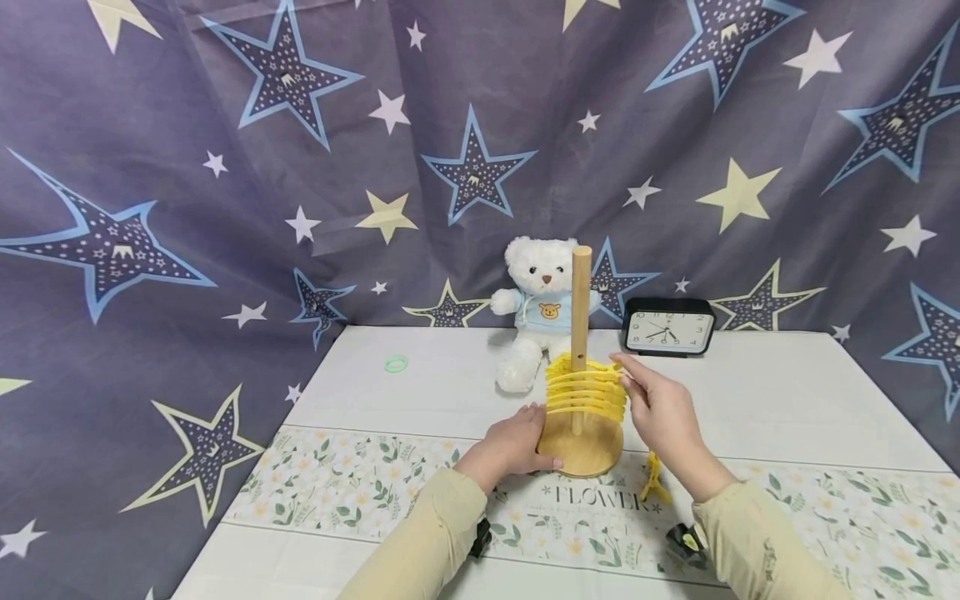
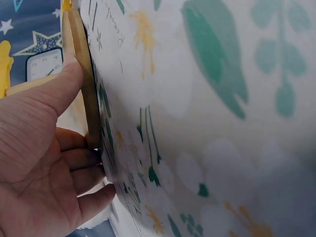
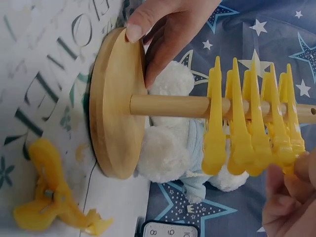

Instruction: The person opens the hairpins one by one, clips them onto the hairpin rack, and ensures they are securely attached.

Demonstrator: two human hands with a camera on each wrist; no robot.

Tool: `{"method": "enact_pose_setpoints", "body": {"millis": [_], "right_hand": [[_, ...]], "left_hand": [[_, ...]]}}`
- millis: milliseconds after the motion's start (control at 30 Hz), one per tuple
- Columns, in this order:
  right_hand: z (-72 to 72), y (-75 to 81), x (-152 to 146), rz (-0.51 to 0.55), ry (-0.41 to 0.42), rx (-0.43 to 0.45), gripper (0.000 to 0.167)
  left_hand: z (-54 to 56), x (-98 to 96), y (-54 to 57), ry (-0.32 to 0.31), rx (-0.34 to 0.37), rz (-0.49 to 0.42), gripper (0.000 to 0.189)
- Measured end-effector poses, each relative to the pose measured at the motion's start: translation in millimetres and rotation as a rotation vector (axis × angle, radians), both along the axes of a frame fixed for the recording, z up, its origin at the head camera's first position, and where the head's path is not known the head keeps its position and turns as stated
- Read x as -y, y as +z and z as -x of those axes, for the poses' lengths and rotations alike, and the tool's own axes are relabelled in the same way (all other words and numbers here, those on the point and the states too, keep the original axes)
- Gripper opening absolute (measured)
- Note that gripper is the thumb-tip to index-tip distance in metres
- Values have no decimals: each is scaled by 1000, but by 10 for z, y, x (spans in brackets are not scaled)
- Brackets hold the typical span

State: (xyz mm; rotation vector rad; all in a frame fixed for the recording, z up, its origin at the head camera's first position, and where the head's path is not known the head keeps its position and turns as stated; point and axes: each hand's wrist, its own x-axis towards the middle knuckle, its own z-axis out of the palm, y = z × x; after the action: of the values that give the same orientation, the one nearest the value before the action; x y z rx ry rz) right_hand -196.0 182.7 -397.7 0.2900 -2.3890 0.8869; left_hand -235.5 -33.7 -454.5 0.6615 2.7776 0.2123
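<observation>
A wooden stand with a round base (image 1: 581,457) and an upright pole (image 1: 580,308) is on the table. Several yellow plastic clips (image 1: 583,393) sit in a stack along the pole, a short way above the base. My left hand (image 1: 513,442) holds the base at its left rim, thumb and fingers against the edge. With thumb and fingertips, my right hand (image 1: 669,412) pinches the end of the topmost yellow clip (image 3: 291,118). One more yellow clip (image 3: 54,192), with a metal spring showing, lies on the table right of the base, partly below my right hand in the head view.
Behind the pole sits a white teddy bear (image 1: 525,271) in a blue top. A black-framed clock (image 1: 669,328) stands at the back right. A small green ring (image 1: 395,363) lies at the back left. Star-patterned cloth (image 1: 465,275) hangs behind the table.
</observation>
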Motion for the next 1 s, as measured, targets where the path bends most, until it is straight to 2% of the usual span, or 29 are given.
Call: {"method": "enact_pose_setpoints", "body": {"millis": [233,467,600,1000], "right_hand": [[-108,9,-108,10,40,63,45],[-232,-6,-227,13,12,47,40],[-288,-62,-320,-6,-6,58,37],[-434,-307,-608,-81,-42,191,36]], "left_hand": [[6,-3,-12,12,7,-2,93],[-7,7,2,11,10,-8,93],[-15,8,18,11,16,-12,92],[0,14,32,12,12,-14,92]]}}
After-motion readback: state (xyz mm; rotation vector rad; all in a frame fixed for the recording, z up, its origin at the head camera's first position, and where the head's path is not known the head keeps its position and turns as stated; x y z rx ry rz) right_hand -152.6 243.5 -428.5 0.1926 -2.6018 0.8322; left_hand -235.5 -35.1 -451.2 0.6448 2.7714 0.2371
